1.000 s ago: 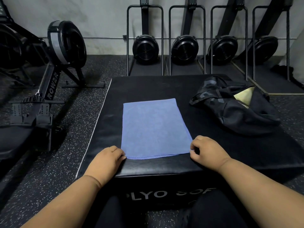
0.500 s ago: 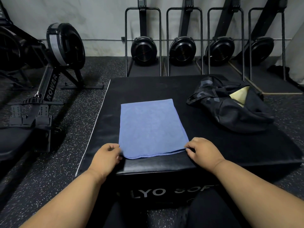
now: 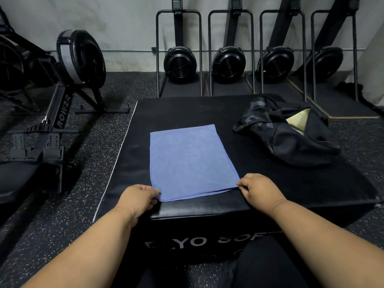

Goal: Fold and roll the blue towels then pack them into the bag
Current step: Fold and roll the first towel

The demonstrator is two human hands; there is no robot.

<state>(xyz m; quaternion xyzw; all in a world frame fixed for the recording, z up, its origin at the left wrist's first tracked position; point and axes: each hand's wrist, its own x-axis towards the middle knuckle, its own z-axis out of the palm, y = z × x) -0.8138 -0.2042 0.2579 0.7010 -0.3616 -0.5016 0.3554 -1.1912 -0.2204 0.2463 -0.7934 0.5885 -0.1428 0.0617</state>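
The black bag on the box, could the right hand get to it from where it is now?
Probably yes. The right hand pinches the blue towel's near right corner, and the black bag lies beyond it to the right on the same box top; nothing lies between, though it must release the towel first.

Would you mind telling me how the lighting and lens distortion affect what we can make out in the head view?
Head view: dim, even light; the blue towel reads clearly against the black plyo box, while the black bag loses detail in the dark. Wide-angle bending bows the upright machine frames and stretches both forearms. Both hands are sharp, without motion blur.
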